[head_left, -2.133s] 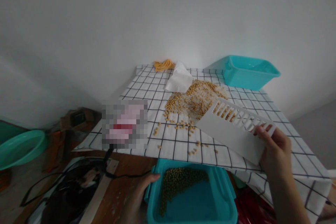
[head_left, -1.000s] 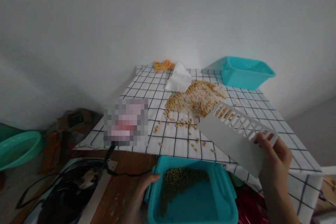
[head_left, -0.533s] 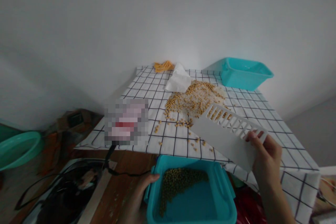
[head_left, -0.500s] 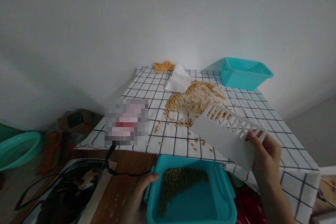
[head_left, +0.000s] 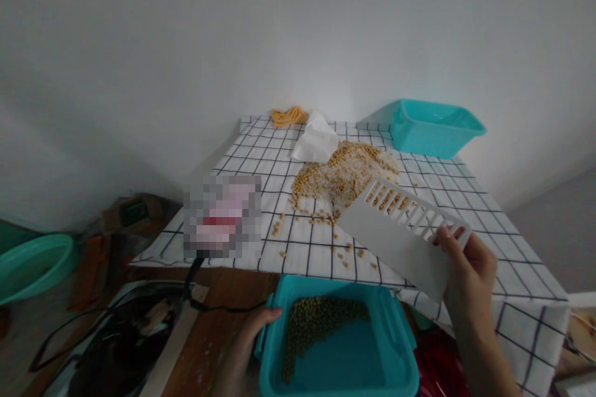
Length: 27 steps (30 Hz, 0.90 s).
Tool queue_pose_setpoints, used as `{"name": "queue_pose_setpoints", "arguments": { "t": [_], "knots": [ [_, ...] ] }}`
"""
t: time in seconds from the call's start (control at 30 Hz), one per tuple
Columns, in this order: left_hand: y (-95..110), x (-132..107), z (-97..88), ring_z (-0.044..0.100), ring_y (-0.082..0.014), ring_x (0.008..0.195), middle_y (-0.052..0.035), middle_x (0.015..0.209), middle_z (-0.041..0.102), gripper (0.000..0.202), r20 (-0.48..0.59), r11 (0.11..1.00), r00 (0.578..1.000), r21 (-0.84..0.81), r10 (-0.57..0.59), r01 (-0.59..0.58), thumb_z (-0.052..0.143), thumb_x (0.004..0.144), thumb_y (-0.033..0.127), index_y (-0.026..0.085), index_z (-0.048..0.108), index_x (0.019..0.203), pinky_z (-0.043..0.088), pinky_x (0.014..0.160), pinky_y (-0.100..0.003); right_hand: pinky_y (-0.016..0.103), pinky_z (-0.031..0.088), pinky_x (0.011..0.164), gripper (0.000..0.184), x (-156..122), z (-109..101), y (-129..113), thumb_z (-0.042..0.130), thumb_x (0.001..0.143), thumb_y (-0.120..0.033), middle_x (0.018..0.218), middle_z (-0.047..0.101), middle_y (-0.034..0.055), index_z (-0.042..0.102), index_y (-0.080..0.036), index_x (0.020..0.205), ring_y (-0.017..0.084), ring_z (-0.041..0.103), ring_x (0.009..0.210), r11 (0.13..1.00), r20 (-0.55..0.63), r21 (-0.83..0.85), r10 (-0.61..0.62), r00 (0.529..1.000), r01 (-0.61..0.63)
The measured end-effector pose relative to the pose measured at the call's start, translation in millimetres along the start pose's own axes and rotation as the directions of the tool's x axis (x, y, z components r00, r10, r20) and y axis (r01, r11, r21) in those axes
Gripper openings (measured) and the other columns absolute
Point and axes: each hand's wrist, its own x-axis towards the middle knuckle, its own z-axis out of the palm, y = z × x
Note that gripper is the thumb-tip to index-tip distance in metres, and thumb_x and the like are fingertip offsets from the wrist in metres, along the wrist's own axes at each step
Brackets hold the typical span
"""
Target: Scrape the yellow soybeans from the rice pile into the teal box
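Observation:
My right hand (head_left: 470,273) grips the right end of a white slotted plastic board (head_left: 395,254), its thumb by the slots. The board is held tilted over the near right of the table, its far corner in front of a spread of yellow soybeans mixed with pale grains (head_left: 338,177). Below the table's front edge, a teal plastic bin (head_left: 349,360) has beans (head_left: 311,325) gathered along its left and far sides. My left hand (head_left: 249,335) holds this bin by its left rim, thumb on the edge; the other fingers are hidden.
A checked cloth (head_left: 242,164) covers the table. At its back lie white tissue (head_left: 316,139) and an orange cloth (head_left: 289,116). Another teal bin (head_left: 423,136) stands back right. A blurred-out item (head_left: 223,217) with a black strap lies left. A green basin (head_left: 37,267) is far left.
The board and my right hand have shifted very slightly up and left. My left hand and the bin with beans look the same.

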Motion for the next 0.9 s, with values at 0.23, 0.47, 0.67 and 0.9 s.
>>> {"name": "queue_pose_setpoints", "arguments": {
  "t": [0.23, 0.47, 0.67, 0.9],
  "knots": [
    [8.8, -3.1, 6.6, 0.071, -0.0305, 0.091, -0.0061, 0.079, 0.076, 0.028, 0.038, 0.966, 0.978, -0.151, -0.206, 0.21, 0.059, 0.077, 0.048, 0.025, 0.073, 0.084, 0.056, 0.08, -0.044, 0.022, 0.03, 0.046, 0.032, 0.2, 6.2, -0.2, 0.074, 0.073, -0.045, 0.06, 0.053, -0.0016, 0.059, -0.018, 0.067, 0.011, 0.044, 0.054, 0.999, 0.039, -0.022, 0.032, 0.999, -0.031],
    [4.3, 1.7, 4.2, 0.07, -0.0304, 0.092, -0.0057, 0.084, 0.076, 0.027, 0.058, 0.983, 0.99, -0.126, -0.129, 0.135, 0.06, 0.076, 0.049, 0.028, 0.074, 0.083, 0.056, 0.081, -0.044, 0.022, 0.031, 0.046, 0.03, 8.9, 4.7, -0.9, 0.073, 0.073, -0.045, 0.061, 0.054, -0.0014, 0.06, -0.018, 0.068, 0.011, 0.045, 0.054, 0.997, 0.148, -0.038, 0.067, 0.987, -0.062],
    [-1.5, 4.2, 0.9, 0.07, -0.0317, 0.091, -0.0059, 0.086, 0.077, 0.023, 0.026, 0.997, 1.0, -0.081, 0.015, -0.013, 0.071, 0.066, 0.046, 0.028, 0.076, 0.079, 0.055, 0.084, -0.046, 0.022, 0.032, 0.049, 0.029, 13.2, 2.9, 2.8, 0.074, 0.074, -0.043, 0.064, 0.055, -0.0015, 0.059, -0.019, 0.067, 0.012, 0.046, 0.057, 0.995, 0.234, 0.017, 0.09, 0.968, -0.096],
    [-8.6, 10.1, -6.1, 0.071, -0.0312, 0.085, -0.0064, 0.084, 0.077, 0.024, 0.04, 0.971, 0.983, 0.153, 0.18, -0.184, 0.067, 0.071, 0.046, 0.028, 0.075, 0.085, 0.058, 0.072, -0.045, 0.022, 0.031, 0.049, 0.029, 11.9, 2.6, 4.2, 0.072, 0.075, -0.042, 0.062, 0.054, -0.002, 0.057, -0.019, 0.067, 0.011, 0.044, 0.056, 0.996, 0.245, -0.011, 0.088, 0.966, -0.088]
  ]
}}
